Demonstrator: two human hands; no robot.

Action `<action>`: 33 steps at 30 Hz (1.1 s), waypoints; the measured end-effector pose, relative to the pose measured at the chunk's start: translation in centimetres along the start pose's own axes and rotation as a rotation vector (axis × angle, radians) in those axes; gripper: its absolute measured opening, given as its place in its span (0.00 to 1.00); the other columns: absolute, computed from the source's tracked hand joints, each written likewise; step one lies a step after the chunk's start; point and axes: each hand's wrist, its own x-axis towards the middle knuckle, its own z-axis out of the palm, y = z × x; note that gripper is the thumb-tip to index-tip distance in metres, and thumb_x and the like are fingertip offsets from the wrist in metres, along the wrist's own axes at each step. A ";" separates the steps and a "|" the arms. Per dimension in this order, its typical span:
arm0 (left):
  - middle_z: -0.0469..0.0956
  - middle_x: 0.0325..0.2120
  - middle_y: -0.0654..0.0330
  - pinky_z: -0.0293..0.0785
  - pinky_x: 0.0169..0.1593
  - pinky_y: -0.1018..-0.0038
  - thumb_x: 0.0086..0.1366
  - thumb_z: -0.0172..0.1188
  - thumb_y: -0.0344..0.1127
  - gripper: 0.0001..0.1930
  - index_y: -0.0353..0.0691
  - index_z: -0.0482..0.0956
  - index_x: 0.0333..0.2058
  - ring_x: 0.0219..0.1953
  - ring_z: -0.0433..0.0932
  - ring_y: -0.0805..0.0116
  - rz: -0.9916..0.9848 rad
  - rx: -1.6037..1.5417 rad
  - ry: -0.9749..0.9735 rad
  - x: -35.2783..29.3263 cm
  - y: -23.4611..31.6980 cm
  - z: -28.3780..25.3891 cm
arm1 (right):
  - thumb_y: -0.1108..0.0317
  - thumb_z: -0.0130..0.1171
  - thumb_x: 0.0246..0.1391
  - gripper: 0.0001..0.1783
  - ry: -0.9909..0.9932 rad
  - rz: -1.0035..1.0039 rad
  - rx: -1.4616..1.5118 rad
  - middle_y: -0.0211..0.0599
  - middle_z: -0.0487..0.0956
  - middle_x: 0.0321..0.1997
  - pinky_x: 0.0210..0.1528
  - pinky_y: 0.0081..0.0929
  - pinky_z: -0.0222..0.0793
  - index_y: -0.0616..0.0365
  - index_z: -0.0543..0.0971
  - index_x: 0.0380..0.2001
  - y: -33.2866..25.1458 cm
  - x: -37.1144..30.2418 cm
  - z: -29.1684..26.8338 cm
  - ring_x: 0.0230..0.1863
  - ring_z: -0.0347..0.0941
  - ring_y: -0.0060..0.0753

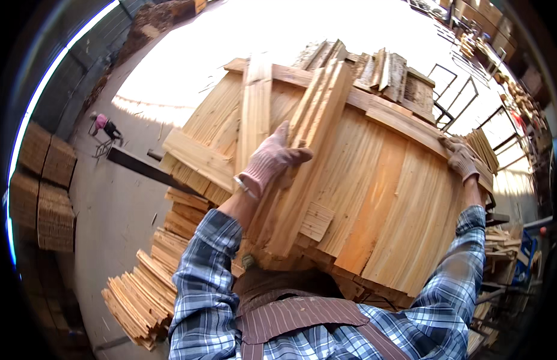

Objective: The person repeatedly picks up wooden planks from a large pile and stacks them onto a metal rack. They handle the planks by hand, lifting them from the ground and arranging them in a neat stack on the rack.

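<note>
My left hand (pixel 271 157), in a pale knitted glove, grips a bundle of narrow wooden planks (pixel 317 141) from its left side, fingers reaching over the upper edge. The bundle lies slanted across a wide layer of edge-to-edge boards (pixel 404 204), one of them more orange. Over at the far right corner, my gloved right hand (pixel 461 158) curls around the end of a long wooden board (pixel 410 129) that runs along the layer's far edge. Another loose plank (pixel 256 96) lies to the left of the bundle. A short offcut (pixel 316 221) rests near the bundle's close end.
Rough bark-edged slabs (pixel 380 75) are piled beyond the boards. Stacked strips (pixel 140 294) stand at the lower left, with brown bundles (pixel 41 180) by the wall. A dark metal bar (pixel 143 168) juts out left. Another person (pixel 104 125) is farther off. Metal frames (pixel 461 99) stand far right.
</note>
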 end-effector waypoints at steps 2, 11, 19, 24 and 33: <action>0.74 0.25 0.49 0.72 0.17 0.68 0.48 0.72 0.41 0.41 0.38 0.57 0.57 0.20 0.73 0.61 -0.059 0.179 0.028 -1.3 0.6 -0.3 | 0.68 0.53 0.48 0.30 0.019 -0.083 0.031 0.37 0.73 0.49 0.38 0.22 0.71 0.52 0.65 0.58 -1.2 -0.9 0.5 0.41 0.70 0.27; 0.73 0.49 0.43 0.74 0.48 0.60 0.28 0.79 0.53 0.58 0.29 0.58 0.56 0.49 0.76 0.51 0.082 0.389 0.020 4.5 -2.5 0.9 | 0.43 0.49 0.59 0.34 -0.420 0.150 1.118 0.42 0.69 0.58 0.44 0.27 0.68 0.46 0.61 0.64 -26.9 -0.6 4.0 0.47 0.70 0.33; 0.72 0.52 0.45 0.73 0.51 0.59 0.28 0.77 0.57 0.63 0.32 0.54 0.61 0.51 0.74 0.49 0.231 0.411 0.116 0.1 -2.8 0.6 | 0.67 0.54 0.53 0.37 -0.494 -0.288 0.717 0.42 0.59 0.68 0.62 0.33 0.58 0.52 0.54 0.66 -29.7 6.1 8.0 0.65 0.59 0.41; 0.74 0.48 0.46 0.73 0.49 0.59 0.26 0.78 0.58 0.61 0.31 0.58 0.58 0.48 0.76 0.49 0.214 0.349 0.098 -1.1 -2.6 -0.7 | 0.61 0.47 0.61 0.29 -0.548 -0.012 1.136 0.41 0.70 0.58 0.58 0.26 0.60 0.55 0.58 0.64 -31.9 5.0 7.9 0.57 0.67 0.34; 0.77 0.42 0.48 0.74 0.46 0.60 0.33 0.74 0.51 0.46 0.32 0.65 0.50 0.45 0.77 0.55 0.189 0.347 0.034 1.1 -2.5 -1.0 | 0.86 0.55 0.48 0.36 -0.485 0.358 1.465 0.40 0.67 0.59 0.56 0.26 0.66 0.60 0.59 0.61 -40.3 -1.0 7.3 0.54 0.67 0.33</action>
